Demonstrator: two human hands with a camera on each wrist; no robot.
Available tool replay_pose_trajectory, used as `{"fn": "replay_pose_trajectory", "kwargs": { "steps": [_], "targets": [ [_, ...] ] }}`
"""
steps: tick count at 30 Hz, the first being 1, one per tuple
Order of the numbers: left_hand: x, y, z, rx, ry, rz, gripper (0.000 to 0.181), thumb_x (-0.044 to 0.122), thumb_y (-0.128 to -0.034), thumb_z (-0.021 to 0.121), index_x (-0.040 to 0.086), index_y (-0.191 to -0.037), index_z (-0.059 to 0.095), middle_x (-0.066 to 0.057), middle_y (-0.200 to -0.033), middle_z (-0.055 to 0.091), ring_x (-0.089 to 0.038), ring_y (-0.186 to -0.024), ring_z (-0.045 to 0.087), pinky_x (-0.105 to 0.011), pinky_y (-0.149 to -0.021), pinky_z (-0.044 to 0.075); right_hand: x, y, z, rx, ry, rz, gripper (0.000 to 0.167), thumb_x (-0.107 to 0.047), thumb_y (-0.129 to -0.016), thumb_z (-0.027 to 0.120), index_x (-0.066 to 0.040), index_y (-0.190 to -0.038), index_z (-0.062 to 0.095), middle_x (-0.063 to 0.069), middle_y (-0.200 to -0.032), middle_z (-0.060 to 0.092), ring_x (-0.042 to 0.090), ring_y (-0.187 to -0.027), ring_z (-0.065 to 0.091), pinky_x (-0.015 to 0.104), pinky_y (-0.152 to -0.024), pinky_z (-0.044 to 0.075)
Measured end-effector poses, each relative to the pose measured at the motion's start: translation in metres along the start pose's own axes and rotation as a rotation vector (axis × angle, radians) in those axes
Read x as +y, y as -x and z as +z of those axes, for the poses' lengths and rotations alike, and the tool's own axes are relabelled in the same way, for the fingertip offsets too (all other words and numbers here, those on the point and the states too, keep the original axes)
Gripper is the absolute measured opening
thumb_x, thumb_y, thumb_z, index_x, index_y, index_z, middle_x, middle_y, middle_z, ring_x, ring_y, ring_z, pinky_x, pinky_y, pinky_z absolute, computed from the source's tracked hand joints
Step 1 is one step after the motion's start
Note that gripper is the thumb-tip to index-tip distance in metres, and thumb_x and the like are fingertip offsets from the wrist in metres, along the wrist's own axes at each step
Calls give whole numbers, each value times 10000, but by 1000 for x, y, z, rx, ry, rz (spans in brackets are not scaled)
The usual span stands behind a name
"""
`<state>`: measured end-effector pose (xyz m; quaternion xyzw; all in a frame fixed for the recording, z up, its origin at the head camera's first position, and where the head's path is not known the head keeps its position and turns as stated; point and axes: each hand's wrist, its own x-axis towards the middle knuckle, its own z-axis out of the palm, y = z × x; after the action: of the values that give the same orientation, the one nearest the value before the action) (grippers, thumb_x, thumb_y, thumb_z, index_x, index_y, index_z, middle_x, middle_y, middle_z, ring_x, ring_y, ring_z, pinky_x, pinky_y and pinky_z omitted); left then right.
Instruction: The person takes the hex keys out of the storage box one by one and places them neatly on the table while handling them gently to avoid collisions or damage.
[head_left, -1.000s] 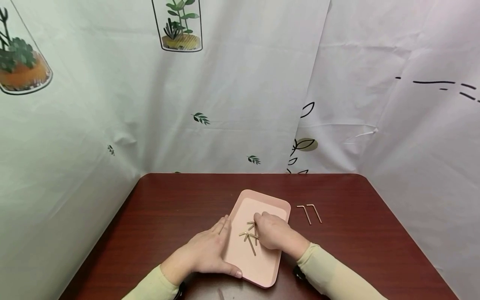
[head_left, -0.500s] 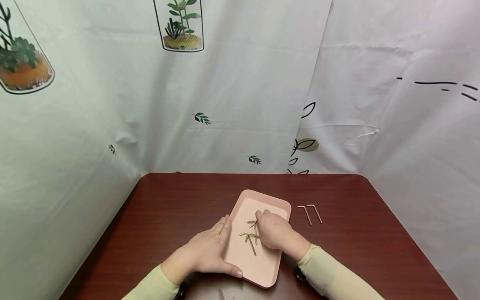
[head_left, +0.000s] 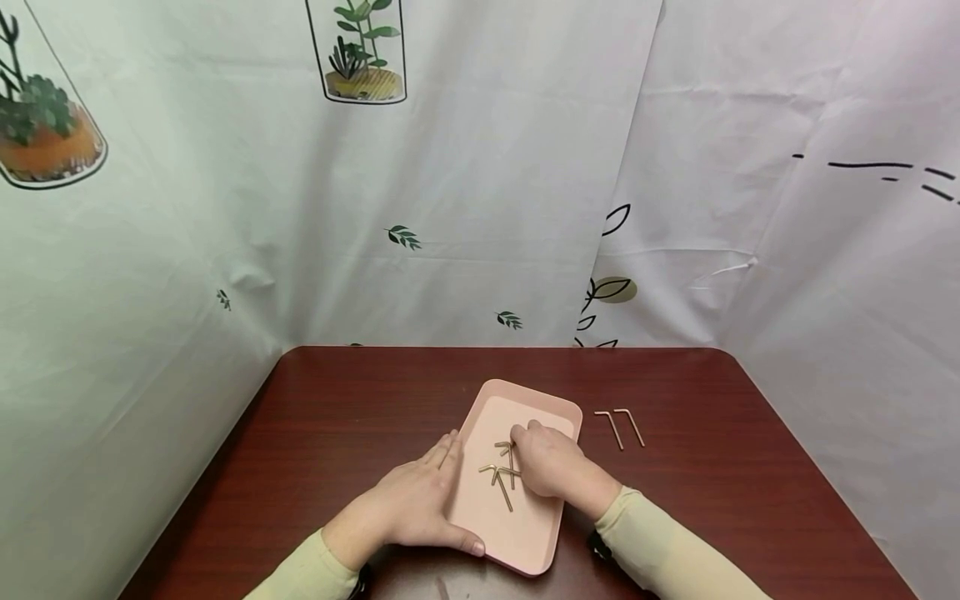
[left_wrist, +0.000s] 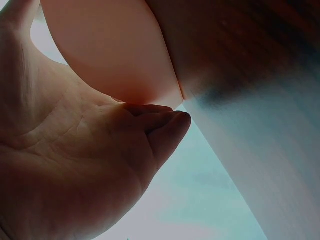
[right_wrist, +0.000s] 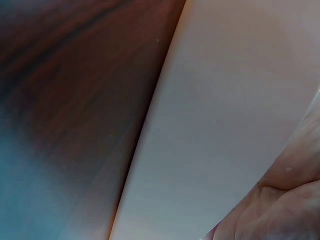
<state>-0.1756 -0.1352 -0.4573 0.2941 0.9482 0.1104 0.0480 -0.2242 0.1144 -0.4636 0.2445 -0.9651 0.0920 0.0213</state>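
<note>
A shallow pink tray point(head_left: 517, 533) stands at a slant on the table. Several brass-coloured L-shaped hex keys point(head_left: 504, 492) lie crossed in its middle. My left hand point(head_left: 416, 500) rests along the tray's left side, fingers straight and thumb spread at the near edge; in the left wrist view its palm point(left_wrist: 75, 150) lies against the tray wall point(left_wrist: 115, 45). Over the tray's right rim reaches my right hand point(head_left: 553, 461), its fingers curled and pinching a hex key at the upper end of the pile. The hand itself hides most of that key.
Two more hex keys lie side by side on the dark red table point(head_left: 360, 400), right of the tray. White cloth point(head_left: 480, 167) printed with plants hangs behind the table and on both sides.
My right fingertips have shifted slightly to the right, and the short key end beside them shows less. My left hand and the tray stay where they were.
</note>
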Motion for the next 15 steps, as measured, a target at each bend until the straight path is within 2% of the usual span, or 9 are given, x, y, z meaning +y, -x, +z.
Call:
{"fn": "replay_pose_trajectory", "kwargs": {
  "steps": [8, 15],
  "targets": [
    [1, 0, -1, -9, 3, -4, 1530, 977, -742, 732, -131, -1692, 275, -337, -1755, 301, -416, -1633, 359, -520, -1180, 498, 2, 0, 1, -4, -35, 24, 149, -13, -916, 735, -87, -988, 627, 109, -831, 555, 280, -710, 613, 504, -670, 557],
    [1, 0, -1, -13, 4, -7, 1533, 975, -743, 733, -130, -1697, 263, -334, -1758, 295, -414, -1636, 354, -519, -1184, 494, 2, 0, -1, 26, -39, 35, 122, -26, -945, 718, -84, -971, 614, 107, -813, 541, 279, -680, 602, 492, -626, 539]
  ]
}}
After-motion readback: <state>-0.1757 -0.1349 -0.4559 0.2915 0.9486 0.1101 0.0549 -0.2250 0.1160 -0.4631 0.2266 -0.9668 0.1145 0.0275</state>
